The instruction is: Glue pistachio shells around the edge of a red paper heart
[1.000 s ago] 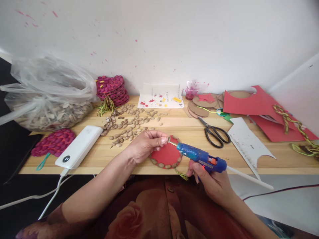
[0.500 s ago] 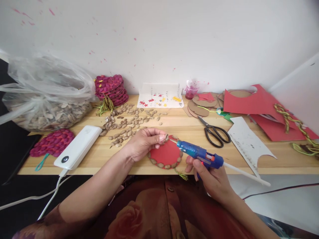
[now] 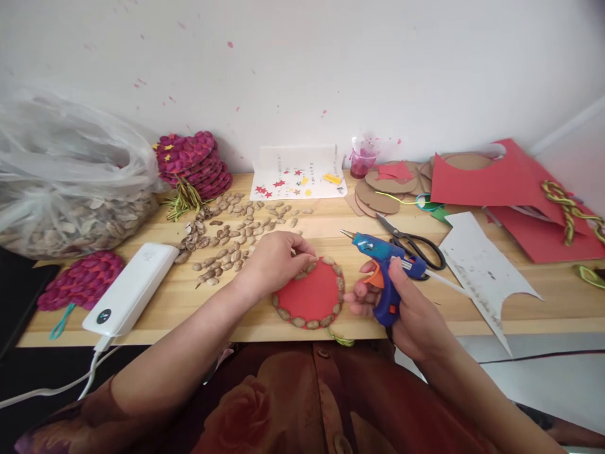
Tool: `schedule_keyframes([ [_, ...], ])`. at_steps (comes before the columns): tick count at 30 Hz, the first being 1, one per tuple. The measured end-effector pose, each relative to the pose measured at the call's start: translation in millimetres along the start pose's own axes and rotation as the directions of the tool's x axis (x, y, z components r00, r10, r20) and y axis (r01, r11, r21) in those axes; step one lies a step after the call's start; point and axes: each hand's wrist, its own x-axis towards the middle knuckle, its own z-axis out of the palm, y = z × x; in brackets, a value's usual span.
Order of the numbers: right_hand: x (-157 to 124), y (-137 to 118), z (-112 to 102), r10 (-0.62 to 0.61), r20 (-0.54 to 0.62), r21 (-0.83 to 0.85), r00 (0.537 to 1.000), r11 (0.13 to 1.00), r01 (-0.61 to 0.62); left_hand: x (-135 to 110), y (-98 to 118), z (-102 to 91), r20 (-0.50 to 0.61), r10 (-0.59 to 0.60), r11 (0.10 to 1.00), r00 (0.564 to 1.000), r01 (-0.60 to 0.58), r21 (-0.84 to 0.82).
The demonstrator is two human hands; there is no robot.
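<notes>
A red paper disc [image 3: 309, 294] edged with tan shells lies at the table's front edge. My left hand [image 3: 276, 260] rests on the disc's upper left rim, fingers closed and pressing a shell [image 3: 308, 267] down onto it. My right hand [image 3: 401, 306] grips a blue glue gun [image 3: 384, 257] upright just right of the disc, its nozzle pointing left and lifted clear of the disc. A white glue stick pokes out of the gun's back toward the right.
Loose shells [image 3: 236, 236] lie scattered behind the disc. Black scissors [image 3: 413, 243] sit by the gun. A white power bank [image 3: 130, 289], a plastic bag of shells [image 3: 70, 183], purple shell fans [image 3: 193, 161], red paper [image 3: 496, 180], cardboard discs [image 3: 378, 198] and a sticker sheet [image 3: 297, 176] crowd the wooden table [image 3: 543, 296].
The glue gun's nozzle left the shell and swung up and to the right, now held upright. My left hand lowered the shell from the air onto the disc's rim.
</notes>
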Motion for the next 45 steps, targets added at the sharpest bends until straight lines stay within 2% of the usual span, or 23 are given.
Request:
schedule_keyframes([
  [5,9.1,0.3,0.5,0.106,0.120,0.096,0.987,0.988,-0.118,11.4,3.5,2.3,-0.004,0.051,0.995,0.999,-0.051,0.086],
  [10,12.1,2.6,0.4,0.112,0.175,0.098,0.978,0.987,-0.130,15.9,5.9,5.6,-0.008,0.063,0.991,0.998,-0.061,0.116],
  [20,12.8,4.1,-2.3,0.146,0.178,0.170,0.973,0.970,-0.176,19.0,8.8,7.6,0.039,0.089,0.902,0.995,-0.097,0.421],
  [37,13.1,3.8,-1.1,0.168,0.183,0.202,0.969,0.958,-0.205,15.9,21.8,11.0,0.085,0.033,0.780,0.996,-0.079,0.621],
  [42,12.7,5.2,0.1,0.174,0.160,0.209,0.972,0.956,-0.206,11.9,18.3,14.7,0.075,0.090,0.728,0.993,-0.117,0.675],
  [45,13.5,5.8,0.7,0.165,0.158,0.215,0.974,0.957,-0.196,8.4,14.2,16.1,0.080,0.125,0.730,0.989,-0.146,0.667],
])
